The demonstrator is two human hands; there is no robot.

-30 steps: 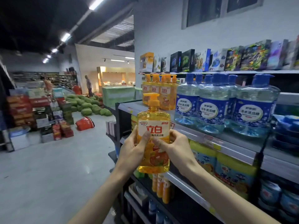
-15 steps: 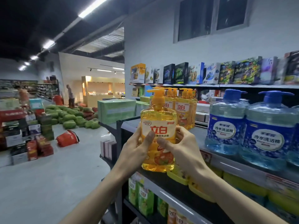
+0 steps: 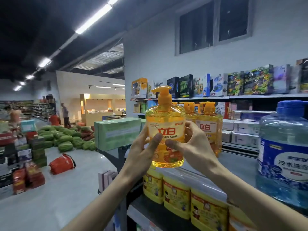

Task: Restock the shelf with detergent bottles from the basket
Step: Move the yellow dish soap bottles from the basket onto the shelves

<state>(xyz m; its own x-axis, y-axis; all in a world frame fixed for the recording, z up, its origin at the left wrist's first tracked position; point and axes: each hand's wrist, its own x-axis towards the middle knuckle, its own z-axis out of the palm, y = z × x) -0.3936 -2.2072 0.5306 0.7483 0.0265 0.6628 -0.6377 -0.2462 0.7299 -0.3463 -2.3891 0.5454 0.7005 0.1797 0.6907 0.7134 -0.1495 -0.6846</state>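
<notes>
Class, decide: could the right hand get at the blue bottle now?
Probably yes, once freed: the right hand and left hand both grip the orange bottle, but nothing stands between it and the blue bottle.

立白 is printed on the label of the front detergent bottle (image 3: 165, 117), with 薄荷洗洁精 beneath. 立白 is repeated on the shelved orange bottle (image 3: 213, 124). 冷水洗洁 is shown on the blue bottle (image 3: 283, 147). "12" is marked on the orange box (image 3: 139, 88).

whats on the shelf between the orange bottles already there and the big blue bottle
Nothing: in the head view that stretch of shelf between the orange bottles and the blue bottle is bare.
</notes>
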